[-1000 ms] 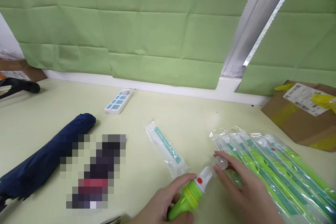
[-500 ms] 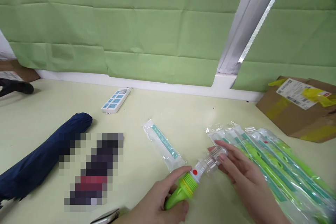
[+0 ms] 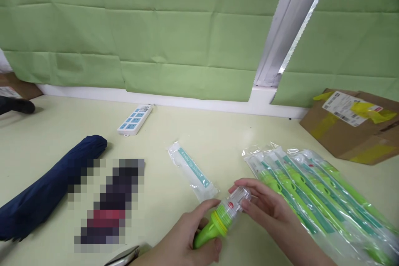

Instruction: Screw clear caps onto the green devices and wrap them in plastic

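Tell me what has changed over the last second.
The right hand has brought the clear cap leftward and down over the end of the green tool, covering its red dot. The left hand keeps its hold. The power strip, umbrella and carton lie as before.

I see one camera, worn on the person's head, on the near side of the power strip (image 3: 134, 121), close above the bench (image 3: 158, 191), facing forward and down, past the strip to the green covering (image 3: 183, 41) behind it.
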`<state>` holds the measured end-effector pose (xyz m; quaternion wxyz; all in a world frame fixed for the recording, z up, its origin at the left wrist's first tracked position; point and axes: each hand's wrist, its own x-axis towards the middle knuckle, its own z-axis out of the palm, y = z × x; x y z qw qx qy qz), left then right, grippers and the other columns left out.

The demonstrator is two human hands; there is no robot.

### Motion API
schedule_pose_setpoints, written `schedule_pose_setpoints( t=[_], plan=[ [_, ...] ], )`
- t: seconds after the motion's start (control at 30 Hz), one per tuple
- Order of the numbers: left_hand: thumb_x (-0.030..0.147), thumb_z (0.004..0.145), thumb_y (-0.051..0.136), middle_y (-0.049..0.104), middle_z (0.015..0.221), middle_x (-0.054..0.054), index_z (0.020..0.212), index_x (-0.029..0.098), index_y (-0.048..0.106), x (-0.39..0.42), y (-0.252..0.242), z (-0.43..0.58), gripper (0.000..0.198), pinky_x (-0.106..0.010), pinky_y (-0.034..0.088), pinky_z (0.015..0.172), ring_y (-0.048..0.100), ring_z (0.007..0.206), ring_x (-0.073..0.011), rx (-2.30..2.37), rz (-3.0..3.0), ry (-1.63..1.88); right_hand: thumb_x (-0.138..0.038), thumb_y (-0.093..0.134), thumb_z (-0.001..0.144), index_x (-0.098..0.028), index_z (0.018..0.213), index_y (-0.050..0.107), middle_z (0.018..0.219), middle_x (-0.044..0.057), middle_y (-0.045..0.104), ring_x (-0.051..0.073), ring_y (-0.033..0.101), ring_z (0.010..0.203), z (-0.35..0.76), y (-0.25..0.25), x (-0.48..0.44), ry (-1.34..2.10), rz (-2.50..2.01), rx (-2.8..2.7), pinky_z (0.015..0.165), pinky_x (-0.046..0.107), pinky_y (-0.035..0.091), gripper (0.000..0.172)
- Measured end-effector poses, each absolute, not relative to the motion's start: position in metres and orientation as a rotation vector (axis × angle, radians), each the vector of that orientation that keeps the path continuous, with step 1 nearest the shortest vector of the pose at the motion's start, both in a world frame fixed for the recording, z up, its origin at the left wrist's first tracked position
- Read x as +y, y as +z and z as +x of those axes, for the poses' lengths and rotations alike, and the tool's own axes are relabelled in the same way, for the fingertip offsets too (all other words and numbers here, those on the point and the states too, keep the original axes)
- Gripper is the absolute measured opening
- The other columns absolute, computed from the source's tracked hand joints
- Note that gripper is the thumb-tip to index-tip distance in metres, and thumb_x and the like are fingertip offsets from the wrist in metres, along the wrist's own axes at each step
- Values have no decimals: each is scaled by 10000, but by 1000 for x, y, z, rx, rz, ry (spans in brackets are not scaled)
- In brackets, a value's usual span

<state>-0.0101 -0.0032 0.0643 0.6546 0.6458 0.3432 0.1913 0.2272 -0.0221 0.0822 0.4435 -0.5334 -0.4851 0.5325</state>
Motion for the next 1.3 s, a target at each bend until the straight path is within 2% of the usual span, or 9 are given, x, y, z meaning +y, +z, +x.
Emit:
schedule_pose_setpoints(
  t=[0.37, 0.53, 0.63, 0.7, 0.77, 0.97, 1.13, 1.23, 1.3],
  plan=[
    [231, 872, 546, 715, 922, -39, 1438, 245, 503, 4, 90, -15, 567, -254, 515, 640, 636, 684, -188, 897, 1963, 277, -469, 762, 861, -295, 1032, 705, 766, -29, 675, 160, 646, 746, 236, 74, -19, 1352, -1377, -1300, 691, 267, 515, 251],
    [221, 873, 554, 739, 1019, -61, 1433, 287, 512, -1, 86, -13, 565, -291, 537, 692, 686, 757, -233, 1022, 2046, 275, -534, 689, 896, -222, 824, 726, 545, -40, 606, 133, 576, 529, 235, 69, -20, 1356, -1394, -1356, 541, 259, 450, 323],
    [205, 868, 567, 742, 996, -53, 1398, 266, 543, 3, 85, -13, 534, -270, 521, 654, 678, 731, -220, 953, 2030, 286, -482, 744, 871, -268, 1045, 767, 858, 27, 773, 183, 700, 772, 237, 72, -20, 1369, -1377, -1349, 693, 288, 541, 277],
    [174, 880, 547, 739, 988, -54, 1399, 240, 540, 7, 85, -12, 523, -249, 502, 621, 671, 734, -209, 923, 1994, 321, -420, 790, 846, -354, 1226, 704, 1172, 30, 758, 216, 707, 1016, 239, 75, -20, 1395, -1323, -1310, 841, 318, 564, 395],
    [150, 887, 535, 737, 997, -60, 1403, 218, 539, 10, 85, -12, 520, -241, 494, 617, 670, 755, -205, 917, 1968, 349, -385, 795, 847, -371, 1211, 709, 1257, 22, 734, 228, 685, 1118, 242, 79, -20, 1409, -1292, -1294, 913, 331, 558, 375],
    [194, 895, 550, 739, 1093, -92, 1442, 226, 515, 4, 83, -12, 549, -283, 541, 714, 701, 859, -249, 1022, 2051, 307, -447, 776, 844, -278, 1067, 765, 938, 36, 792, 208, 716, 869, 244, 81, -19, 1342, -1419, -1358, 781, 310, 566, 280],
    [153, 855, 571, 747, 1086, -73, 1474, 271, 471, -4, 87, -12, 638, -298, 545, 732, 716, 878, -276, 1077, 2243, 229, -510, 687, 895, -206, 682, 710, 512, -36, 583, 130, 521, 504, 241, 76, -18, 1251, -1509, -1483, 519, 259, 389, 372],
    [64, 817, 547, 750, 1058, -45, 1425, 274, 506, -4, 93, -11, 645, -242, 530, 648, 715, 801, -229, 1020, 2221, 221, -518, 700, 875, -201, 511, 611, 454, -38, 506, 124, 444, 461, 241, 74, -19, 1183, -1541, -1535, 478, 267, 321, 491],
    [29, 809, 531, 747, 1076, -41, 1409, 262, 518, -1, 96, -11, 644, -224, 528, 627, 713, 781, -209, 986, 2186, 234, -525, 707, 864, -214, 650, 716, 584, 0, 641, 168, 562, 559, 243, 74, -19, 1162, -1546, -1539, 538, 282, 428, 378]
  ],
)
